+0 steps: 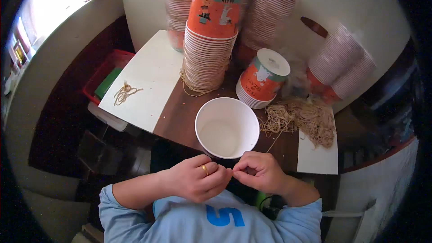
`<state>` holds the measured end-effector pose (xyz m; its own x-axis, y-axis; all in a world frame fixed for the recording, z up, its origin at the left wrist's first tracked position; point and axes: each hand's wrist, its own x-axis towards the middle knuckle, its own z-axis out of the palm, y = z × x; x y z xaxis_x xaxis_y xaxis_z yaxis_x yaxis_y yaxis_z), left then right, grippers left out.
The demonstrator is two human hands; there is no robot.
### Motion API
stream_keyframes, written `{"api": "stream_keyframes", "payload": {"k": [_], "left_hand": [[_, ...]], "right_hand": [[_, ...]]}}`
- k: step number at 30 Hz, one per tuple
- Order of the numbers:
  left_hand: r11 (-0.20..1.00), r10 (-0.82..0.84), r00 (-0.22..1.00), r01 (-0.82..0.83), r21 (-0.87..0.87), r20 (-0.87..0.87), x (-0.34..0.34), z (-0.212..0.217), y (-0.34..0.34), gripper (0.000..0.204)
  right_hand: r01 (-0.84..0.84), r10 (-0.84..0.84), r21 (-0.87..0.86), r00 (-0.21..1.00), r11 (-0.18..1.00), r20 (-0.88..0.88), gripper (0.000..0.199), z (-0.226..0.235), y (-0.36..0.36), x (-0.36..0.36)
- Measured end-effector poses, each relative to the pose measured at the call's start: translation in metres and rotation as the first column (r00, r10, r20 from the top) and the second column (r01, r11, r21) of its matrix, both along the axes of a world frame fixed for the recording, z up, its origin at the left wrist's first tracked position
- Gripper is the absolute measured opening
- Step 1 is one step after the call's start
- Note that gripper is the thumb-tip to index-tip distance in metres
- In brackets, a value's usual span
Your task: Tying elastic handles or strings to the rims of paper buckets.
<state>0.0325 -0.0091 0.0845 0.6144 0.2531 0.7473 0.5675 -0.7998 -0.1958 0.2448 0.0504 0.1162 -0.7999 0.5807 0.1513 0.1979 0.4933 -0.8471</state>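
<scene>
My left hand (204,178), with a gold ring on one finger, is closed with its fingers curled in. My right hand (261,171) is pinched, its fingertips meeting those of the left. Whatever lies between the fingertips is too small to make out. Both hands are just in front of a white paper bucket (225,130), which stands with its mouth toward me and looks empty. From a heap of tan cord (310,119) on the right, one strand runs toward my right hand; where it ends is hidden.
A tall stack of orange and green paper buckets (209,58) stands upside down behind, beside a shorter stack (263,78). Plastic-wrapped stacks (272,11) line the wall. Some loose cord (126,92) lies on the table's white left part (148,72). A red crate (96,78) is beyond the left edge.
</scene>
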Motion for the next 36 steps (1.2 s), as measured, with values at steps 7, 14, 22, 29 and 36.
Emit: {"api": "stream_keyframes", "payload": {"k": [7,14,22,29,36], "left_hand": [[0.93,0.319,0.902,-0.238,-0.28,0.291,-0.031,-0.006,0.039,0.021],[0.613,0.567,0.65,0.078,-0.786,0.506,-0.062,-0.051,0.082,0.014],[0.529,0.563,0.716,0.072,-0.845,0.413,-0.068,-0.054,0.094,0.015],[0.492,0.536,0.743,0.111,-0.863,0.401,-0.068,-0.051,0.096,0.017],[0.441,0.513,0.758,0.169,-0.882,0.402,-0.063,-0.041,0.098,0.02]], "right_hand": [[0.142,-0.136,-0.051,0.984,0.989,0.111,0.017,-0.002,0.053,-0.04],[0.208,-0.207,-0.004,0.977,0.978,0.049,0.017,-0.058,0.106,-0.081],[0.194,-0.196,0.046,0.98,0.98,0.029,0.013,-0.069,0.114,-0.092],[0.216,-0.227,0.192,0.973,0.957,0.038,0.013,-0.065,0.113,-0.097],[0.247,-0.256,0.135,0.965,0.96,0.053,0.014,-0.067,0.117,-0.099]]}}
